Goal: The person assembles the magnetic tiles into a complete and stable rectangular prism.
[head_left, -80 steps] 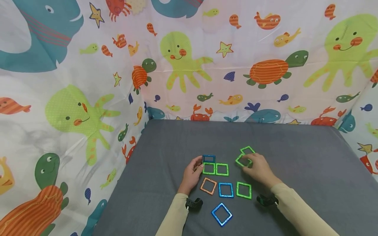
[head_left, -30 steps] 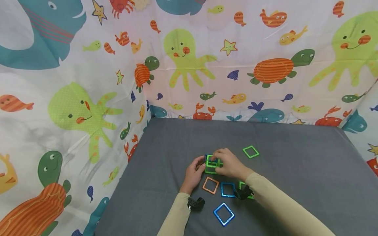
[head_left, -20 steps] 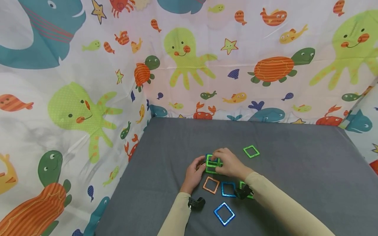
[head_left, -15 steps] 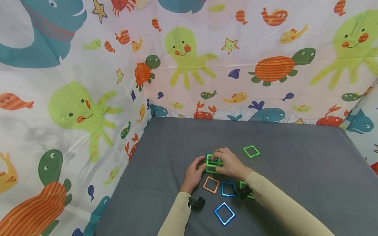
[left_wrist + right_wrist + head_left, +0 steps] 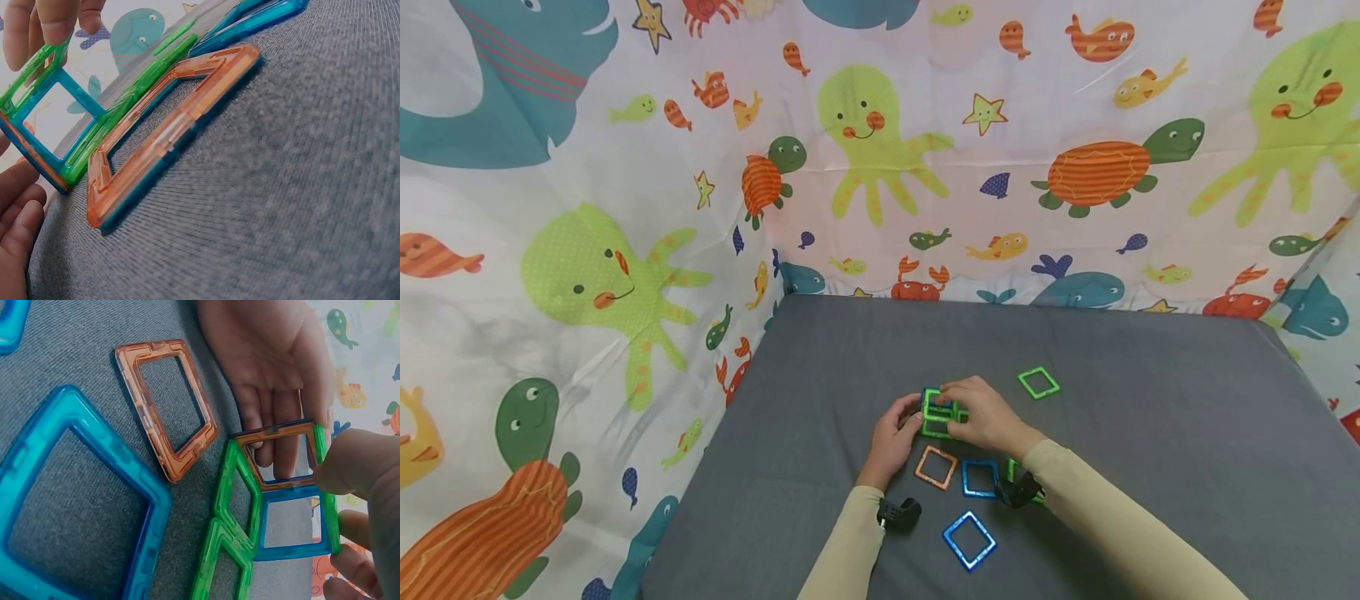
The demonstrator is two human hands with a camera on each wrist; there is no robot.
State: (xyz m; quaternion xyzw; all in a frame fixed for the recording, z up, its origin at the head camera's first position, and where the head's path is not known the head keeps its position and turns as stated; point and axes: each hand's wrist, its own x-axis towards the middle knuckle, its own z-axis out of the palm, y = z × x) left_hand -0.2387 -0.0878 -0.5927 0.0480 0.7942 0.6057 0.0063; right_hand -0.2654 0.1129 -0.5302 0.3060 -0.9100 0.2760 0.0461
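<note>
Small square-frame magnetic tiles form a low structure. My right hand [image 5: 988, 417] pinches a green magnetic tile [image 5: 331, 522], which lies across its top. Beneath stand an upright blue tile [image 5: 294, 552] and an upright orange tile [image 5: 275, 432], meeting at a corner. Green tiles [image 5: 222, 487] lie flat at their foot. My left hand [image 5: 891, 442] is at the structure's left side, its fingers behind the orange tile and its thumb near the top corner. In the left wrist view, the right fingers [image 5: 59, 19] come down from above onto the green top.
Nearer me lie a flat orange tile [image 5: 943, 452], a blue tile [image 5: 964, 479] and another blue tile [image 5: 955, 546] turned cornerwise. A green tile [image 5: 1011, 471] is partly hidden by the right wrist. One green tile [image 5: 1028, 389] lies at the back right of the grey cloth [image 5: 1150, 400].
My right hand has brought a green tile leftward from the back right onto the structure's top. Over the last second both hands have stayed nearly still.
</note>
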